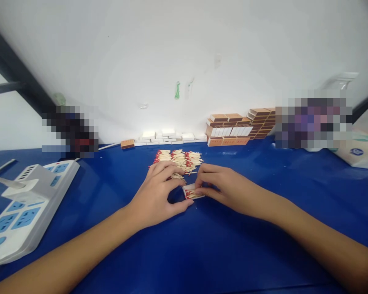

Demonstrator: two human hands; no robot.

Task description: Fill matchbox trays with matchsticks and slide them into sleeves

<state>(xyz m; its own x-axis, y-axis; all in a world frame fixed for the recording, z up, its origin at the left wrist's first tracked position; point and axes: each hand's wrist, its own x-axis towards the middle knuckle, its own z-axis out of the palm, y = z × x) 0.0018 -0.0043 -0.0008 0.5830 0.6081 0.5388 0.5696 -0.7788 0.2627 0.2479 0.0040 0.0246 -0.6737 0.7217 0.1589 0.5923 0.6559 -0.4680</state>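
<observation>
A small white matchbox tray [195, 197] lies on the blue table with red-headed matches [190, 192] inside it. My left hand [158, 192] grips the tray's left end between thumb and index finger, its other fingers reaching over the loose matches behind. From the right, my right hand [217, 183] has its fingers closed and bent down into the tray, at the matches; its fingertips partly cover them. Just beyond both hands is a pile of loose matches [179, 157], heaped in several bunches, some of it hidden by my left hand.
White trays [168, 139] are stacked along the wall, with an orange matchbox [128, 143] at their left end. More matchboxes [230, 141] stand piled to the right. A power strip [33, 212] occupies the left side, and a tissue pack [363, 143] the far right.
</observation>
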